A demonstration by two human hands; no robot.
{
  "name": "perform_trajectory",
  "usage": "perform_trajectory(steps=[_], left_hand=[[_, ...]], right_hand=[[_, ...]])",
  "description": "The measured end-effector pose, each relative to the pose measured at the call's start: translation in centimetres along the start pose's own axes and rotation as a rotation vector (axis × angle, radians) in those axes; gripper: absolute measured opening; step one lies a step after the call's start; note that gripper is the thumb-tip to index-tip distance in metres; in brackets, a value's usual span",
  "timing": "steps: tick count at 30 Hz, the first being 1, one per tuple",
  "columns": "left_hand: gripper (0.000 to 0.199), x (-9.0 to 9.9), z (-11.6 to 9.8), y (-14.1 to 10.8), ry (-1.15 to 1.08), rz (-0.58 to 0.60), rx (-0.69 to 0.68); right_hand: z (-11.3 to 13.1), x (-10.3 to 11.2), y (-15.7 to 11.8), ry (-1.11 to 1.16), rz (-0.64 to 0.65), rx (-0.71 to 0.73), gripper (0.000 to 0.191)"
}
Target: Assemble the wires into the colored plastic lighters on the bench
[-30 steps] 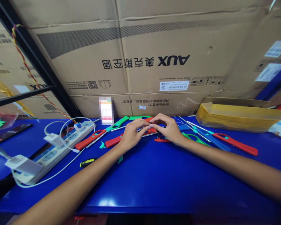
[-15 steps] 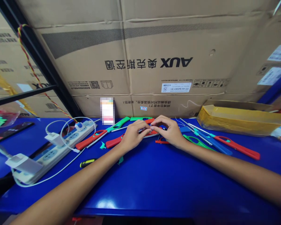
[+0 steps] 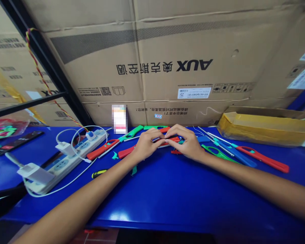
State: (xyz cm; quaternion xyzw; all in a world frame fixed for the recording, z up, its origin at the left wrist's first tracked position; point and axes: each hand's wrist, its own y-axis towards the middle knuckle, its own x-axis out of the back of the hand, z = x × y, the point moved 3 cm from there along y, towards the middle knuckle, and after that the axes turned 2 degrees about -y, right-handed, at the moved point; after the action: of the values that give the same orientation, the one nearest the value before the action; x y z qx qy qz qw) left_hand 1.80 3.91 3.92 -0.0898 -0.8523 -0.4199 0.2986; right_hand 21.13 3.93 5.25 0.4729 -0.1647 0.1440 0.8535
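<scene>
A tan corrugated-cardboard wall point(image 3: 104, 54) backs the glossy blue tabletop point(image 3: 167, 193). The fingertips of the left hand point(image 3: 145, 145) and right hand point(image 3: 189, 144) meet, seemingly pinched on a tiny dark part point(image 3: 165, 137) too small to identify. Work looks unfinished: left of the fingers lies a loose, jagged teal plastic piece point(image 3: 115, 155); well right, a smooth red plastic lighter point(image 3: 266, 159), loop-gripped and metal-tubed, seems assembled.

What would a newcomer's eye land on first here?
Probably the large cardboard behind the blue table, with its bold upside-down AUX lettering. Next, the left hand and right hand, close together near the middle, among colorful lighters. The white power strip at the left stands out too.
</scene>
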Motion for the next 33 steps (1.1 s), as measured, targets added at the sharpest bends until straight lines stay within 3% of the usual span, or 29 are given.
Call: perform_trajectory(steps=[4,12,17,26,33], left_hand=[[0.028,-0.1,0.0,-0.2,-0.003,0.015,-0.042],[0.029,-0.3,0.7,-0.3,0.059,0.163,-0.106],[0.028,-0.3,0.6,-0.5,0.134,0.223,-0.157],[0.028,-0.8,1.5,-0.6,0.219,0.302,-0.081],[0.028,-1.3,1.8,-0.5,0.221,0.249,-0.013]], right_hand=[[-0.7,0.0,-0.1,-0.014,0.009,-0.003,0.007],[-2.1,0.1,0.0,0.002,0.060,0.012,0.007],[-2.4,0.1,0.2,0.040,0.162,0.017,0.007],[-4.0,-0.6,0.2,-0.001,0.174,0.068,0.009],[-3.8,-0.7,-0.2,-0.123,0.088,-0.007,0.011]])
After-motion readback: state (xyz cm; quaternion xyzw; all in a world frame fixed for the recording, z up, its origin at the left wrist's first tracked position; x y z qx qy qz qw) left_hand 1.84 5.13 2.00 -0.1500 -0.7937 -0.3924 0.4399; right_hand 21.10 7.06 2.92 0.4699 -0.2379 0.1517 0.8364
